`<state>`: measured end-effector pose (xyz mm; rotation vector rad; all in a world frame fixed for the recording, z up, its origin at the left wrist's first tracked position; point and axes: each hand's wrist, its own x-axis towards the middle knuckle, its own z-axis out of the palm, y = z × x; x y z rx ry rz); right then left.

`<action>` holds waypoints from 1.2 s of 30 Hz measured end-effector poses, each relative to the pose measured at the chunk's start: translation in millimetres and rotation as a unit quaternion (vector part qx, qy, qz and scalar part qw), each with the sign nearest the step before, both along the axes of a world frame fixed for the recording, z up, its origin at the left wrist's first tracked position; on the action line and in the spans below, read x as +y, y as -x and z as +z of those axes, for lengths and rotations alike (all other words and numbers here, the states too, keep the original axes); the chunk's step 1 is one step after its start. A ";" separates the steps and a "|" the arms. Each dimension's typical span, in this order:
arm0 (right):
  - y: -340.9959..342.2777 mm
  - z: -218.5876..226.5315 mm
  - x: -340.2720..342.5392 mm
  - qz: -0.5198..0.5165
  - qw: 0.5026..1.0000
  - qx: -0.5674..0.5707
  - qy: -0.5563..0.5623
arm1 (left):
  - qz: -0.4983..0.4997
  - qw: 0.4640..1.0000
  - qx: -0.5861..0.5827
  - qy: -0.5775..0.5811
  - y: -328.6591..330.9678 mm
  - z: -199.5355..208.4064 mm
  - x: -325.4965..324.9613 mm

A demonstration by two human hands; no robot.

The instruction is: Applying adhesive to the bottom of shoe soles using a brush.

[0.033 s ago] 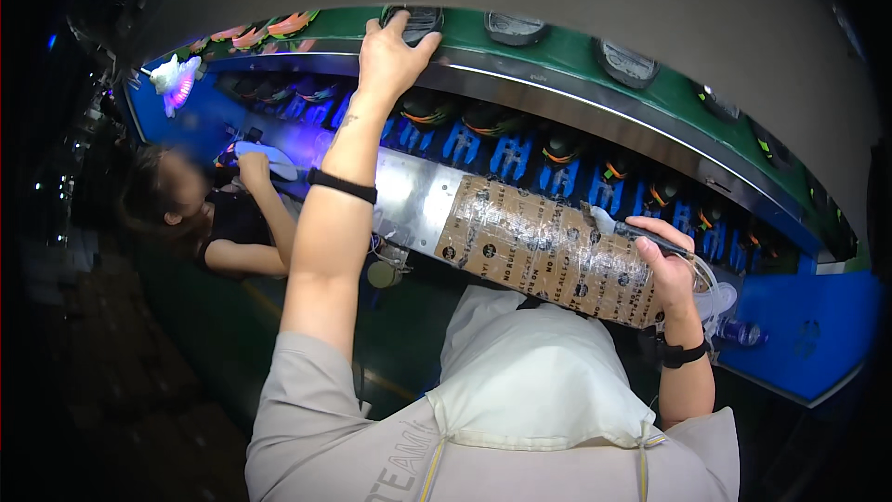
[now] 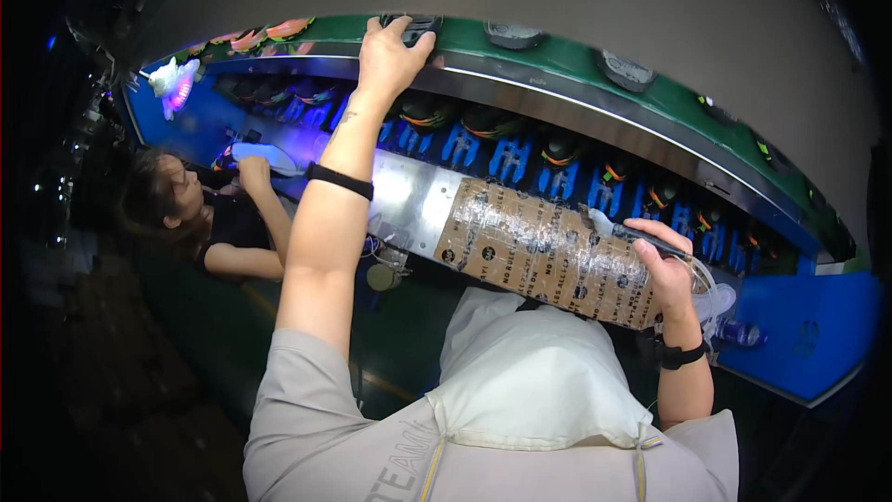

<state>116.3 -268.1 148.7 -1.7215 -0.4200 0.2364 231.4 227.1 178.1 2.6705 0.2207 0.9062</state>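
Note:
My left hand (image 2: 388, 63) reaches up to the green upper belt (image 2: 462, 33). Its fingers curl over a black shoe sole (image 2: 425, 30), partly hiding it, and the thumb lies at the sole's right side. At the right, my right hand (image 2: 667, 270) is closed around the black handle of a brush (image 2: 602, 222). The brush's pale head points left, above a ledge wrapped in printed brown cardboard and clear film (image 2: 520, 246). Clear tubing (image 2: 712, 293) runs near the handle and my right wrist.
Dark shoes (image 2: 562, 151) with orange and green trim stand on blue supports (image 2: 509, 160) under the belt. More soles (image 2: 513, 34) lie along it. Left, a co-worker's hand (image 2: 253, 170) holds a pale sole (image 2: 265, 152) near a lit hanging ornament (image 2: 174, 84). A bottle (image 2: 743, 333) lies at right.
The soles on the upper belt appear slightly lower in the picture. Both my hands keep nearly the same place and hold. The co-worker's head has turned slightly.

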 end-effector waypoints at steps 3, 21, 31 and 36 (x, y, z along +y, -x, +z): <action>-5.3 -0.2 3.1 -0.009 1.000 -0.002 0.013 | -0.069 0.996 0.018 -0.050 -18.6 9.0 15.7; -12.8 -3.8 14.5 -0.036 0.998 0.000 0.044 | 0.110 0.964 0.080 -0.228 -4.3 51.3 177.2; -6.3 -16.3 11.4 -0.064 0.997 0.032 -0.007 | 0.213 0.964 0.152 -0.041 26.5 7.8 152.3; -1.3 -27.4 -0.5 -0.080 0.992 0.046 -0.089 | 0.054 0.877 -0.112 0.463 65.0 -27.7 98.1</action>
